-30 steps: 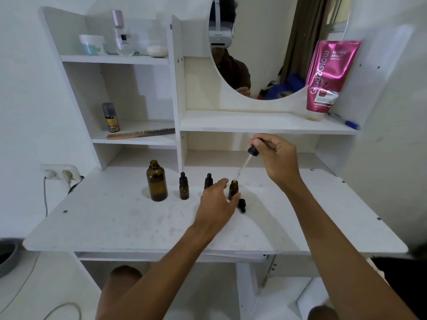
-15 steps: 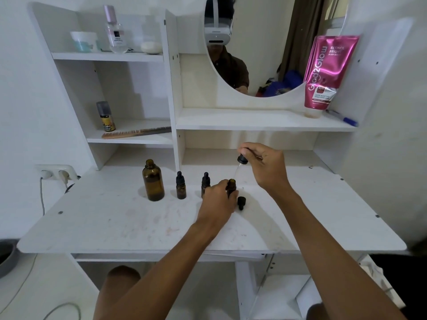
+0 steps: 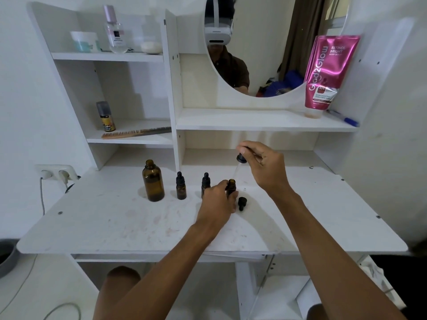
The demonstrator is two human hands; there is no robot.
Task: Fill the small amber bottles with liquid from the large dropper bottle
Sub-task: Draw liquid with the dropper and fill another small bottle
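- White desk (image 3: 104, 229) spans the near view.
- Left hand (image 3: 216, 205) curls around the uncapped small amber bottle (image 3: 231, 187), which stands on the desk. A loose cap (image 3: 242, 202) lies just beside it.
- Right hand (image 3: 265, 167) pinches the dropper (image 3: 241, 158), its glass tube angled toward that bottle's mouth.
- To the left stand a near capped bottle (image 3: 205, 181), a second capped bottle (image 3: 181, 187) and the open large bottle (image 3: 153, 181).
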